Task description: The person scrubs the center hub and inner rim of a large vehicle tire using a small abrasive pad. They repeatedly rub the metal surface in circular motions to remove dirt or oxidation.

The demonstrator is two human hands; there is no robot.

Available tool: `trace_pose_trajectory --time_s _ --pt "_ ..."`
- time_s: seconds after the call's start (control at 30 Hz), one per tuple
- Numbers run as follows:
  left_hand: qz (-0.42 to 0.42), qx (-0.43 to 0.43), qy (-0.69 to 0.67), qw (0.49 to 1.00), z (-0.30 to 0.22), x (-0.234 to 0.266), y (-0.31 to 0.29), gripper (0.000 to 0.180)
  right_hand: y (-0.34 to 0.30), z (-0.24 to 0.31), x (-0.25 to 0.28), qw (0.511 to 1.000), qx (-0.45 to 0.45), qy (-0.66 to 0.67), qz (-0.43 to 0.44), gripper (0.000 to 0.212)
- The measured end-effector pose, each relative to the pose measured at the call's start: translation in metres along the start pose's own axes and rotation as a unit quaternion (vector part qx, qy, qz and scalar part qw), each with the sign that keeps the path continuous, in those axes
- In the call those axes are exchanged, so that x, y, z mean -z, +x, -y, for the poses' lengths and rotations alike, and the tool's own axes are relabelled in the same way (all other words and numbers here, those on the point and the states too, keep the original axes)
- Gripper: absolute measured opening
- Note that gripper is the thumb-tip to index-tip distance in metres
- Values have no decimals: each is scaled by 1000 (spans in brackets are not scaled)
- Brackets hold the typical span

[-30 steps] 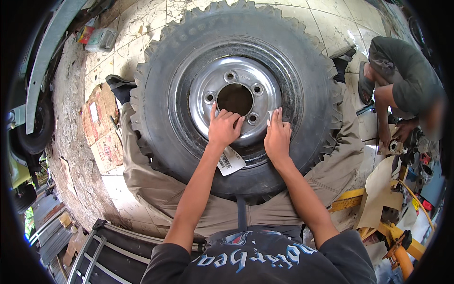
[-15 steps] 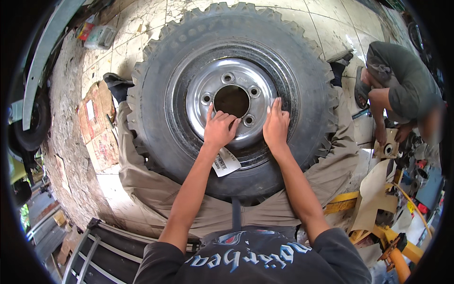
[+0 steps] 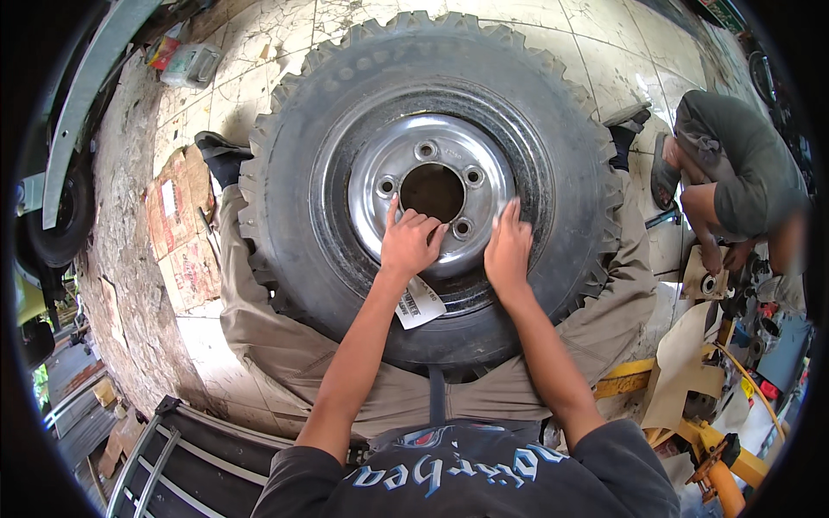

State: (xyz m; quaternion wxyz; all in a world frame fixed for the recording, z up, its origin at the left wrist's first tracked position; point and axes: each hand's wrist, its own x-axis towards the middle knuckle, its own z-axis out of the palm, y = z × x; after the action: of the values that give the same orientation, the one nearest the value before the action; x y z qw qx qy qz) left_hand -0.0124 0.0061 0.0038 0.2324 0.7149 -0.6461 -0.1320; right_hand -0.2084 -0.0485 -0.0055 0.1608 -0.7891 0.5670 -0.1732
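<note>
A large knobbly tyre [image 3: 298, 173] lies flat between my legs, fitted on a shiny metal wheel rim [image 3: 367, 207] with a round centre hole and several bolt holes around it. My left hand [image 3: 410, 244] rests over the rim's lower left part. Its index finger points at a bolt hole, the thumb stands apart, and the other fingers are bent; nothing shows in it. Over the right edge of the rim's centre disc is my right hand [image 3: 509, 250], fingers stretched out, slightly blurred and empty. A white printed tag [image 3: 420, 304] sits beside my left wrist, across the rim's lower edge.
At the right, a crouching person [image 3: 734, 164] handles a small plate with a round part [image 3: 706, 283]. Flattened cardboard [image 3: 181, 229] lies left of the tyre, a clear plastic container [image 3: 192, 66] behind it. Yellow metal equipment [image 3: 717, 457] stands lower right, a black slatted frame [image 3: 199, 457] lower left.
My right hand has slid a little toward me along the disc's edge. My left hand keeps nearly the same place on the rim. The whole view has shifted slightly.
</note>
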Motion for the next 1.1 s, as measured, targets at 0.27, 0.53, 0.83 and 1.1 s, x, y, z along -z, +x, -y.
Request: trace_pose_trajectory --time_s 0.27,0.53,0.83,1.1 --pt "14 6 14 1000 0 -1 -3 17 -20 -4 3 998 -12 -23 54 53" --pt "15 11 10 1000 3 -2 -3 19 -26 4 12 996 -27 -42 77 49" --pt "6 10 -2 1000 2 -2 -3 19 -20 7 15 995 -31 -48 83 52" --pt "11 0 3 1000 2 -3 -5 16 5 8 11 998 -35 -30 38 48"
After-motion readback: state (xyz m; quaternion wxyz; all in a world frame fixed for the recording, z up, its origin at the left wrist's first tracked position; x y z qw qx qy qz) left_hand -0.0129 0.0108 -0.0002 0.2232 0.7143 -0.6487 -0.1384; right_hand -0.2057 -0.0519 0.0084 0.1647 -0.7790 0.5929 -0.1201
